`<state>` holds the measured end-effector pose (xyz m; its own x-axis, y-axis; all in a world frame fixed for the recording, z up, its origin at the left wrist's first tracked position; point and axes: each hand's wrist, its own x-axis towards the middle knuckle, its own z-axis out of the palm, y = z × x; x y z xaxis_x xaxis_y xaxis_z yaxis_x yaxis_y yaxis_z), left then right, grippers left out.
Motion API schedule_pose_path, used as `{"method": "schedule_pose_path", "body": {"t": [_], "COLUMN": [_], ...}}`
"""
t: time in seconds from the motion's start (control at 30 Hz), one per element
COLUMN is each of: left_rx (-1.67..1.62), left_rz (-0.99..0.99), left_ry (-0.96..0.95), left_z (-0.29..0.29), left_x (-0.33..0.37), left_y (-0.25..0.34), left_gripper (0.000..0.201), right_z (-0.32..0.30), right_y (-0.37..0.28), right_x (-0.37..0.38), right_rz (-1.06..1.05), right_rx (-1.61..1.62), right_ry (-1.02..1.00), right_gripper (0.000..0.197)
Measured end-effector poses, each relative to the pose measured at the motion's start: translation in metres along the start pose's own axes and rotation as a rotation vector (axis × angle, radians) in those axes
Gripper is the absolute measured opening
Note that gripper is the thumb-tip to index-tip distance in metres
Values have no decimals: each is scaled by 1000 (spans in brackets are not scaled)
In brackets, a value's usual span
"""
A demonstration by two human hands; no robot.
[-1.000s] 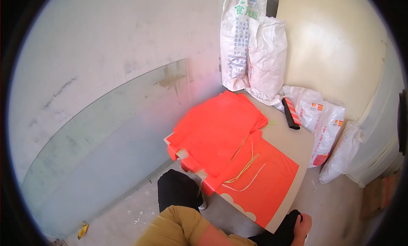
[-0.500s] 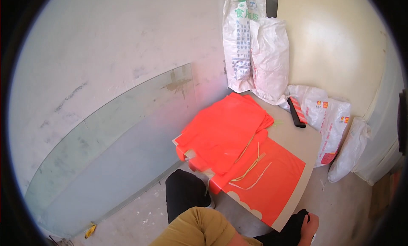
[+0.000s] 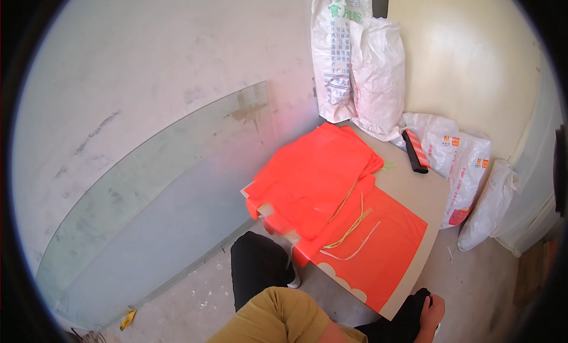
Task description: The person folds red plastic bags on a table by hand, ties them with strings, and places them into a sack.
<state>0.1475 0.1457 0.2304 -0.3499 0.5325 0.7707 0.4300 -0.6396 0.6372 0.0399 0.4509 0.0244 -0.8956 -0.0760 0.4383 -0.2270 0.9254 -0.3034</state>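
Note:
My right hand (image 3: 435, 311) rests at the black-trousered right knee (image 3: 399, 322), its fingers curled in against the cloth. My left hand is out of sight; a tan sleeve (image 3: 278, 316) with a bit of bare arm comes in at the lower edge. Ahead of my knees stands a beige board-like tabletop (image 3: 414, 165). On it lies a stack of flat, thin red sheets (image 3: 313, 171) that look like plastic bags. More flat red material (image 3: 384, 248) spreads toward the near right edge. Thin yellowish strips (image 3: 352, 233) lie loosely across the red, apart from my hand.
A black-handled object with red and white stripes (image 3: 415, 152) lies at the table's far right. White woven sacks (image 3: 378, 76) stand behind it, others (image 3: 467, 171) to the right. A curved glass sheet (image 3: 160, 183) leans on the left wall. Something yellow (image 3: 127, 319) lies on the floor.
The view has shifted slightly, so the table and sacks sit a little higher. My right hand stays at the knee, and the red stack looks unchanged.

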Motion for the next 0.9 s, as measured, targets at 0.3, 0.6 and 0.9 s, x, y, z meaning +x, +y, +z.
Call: {"method": "schedule_pose_path", "body": {"t": [0.3, 0.6, 0.9], "left_rx": [2, -8, -5], "left_rz": [13, 24, 35], "left_ry": [5, 5, 3], "left_z": [-1, 0, 4], "left_x": [3, 3, 5], "left_y": [4, 4, 4], "left_gripper": [48, 47, 46], "right_z": [1, 0, 0], "right_y": [-1, -1, 1], "right_x": [2, 0, -1], "right_rz": [28, 42, 45], "right_rx": [-8, -10, -22], "right_ry": [-25, -27, -32], "right_gripper": [17, 17, 17]}}
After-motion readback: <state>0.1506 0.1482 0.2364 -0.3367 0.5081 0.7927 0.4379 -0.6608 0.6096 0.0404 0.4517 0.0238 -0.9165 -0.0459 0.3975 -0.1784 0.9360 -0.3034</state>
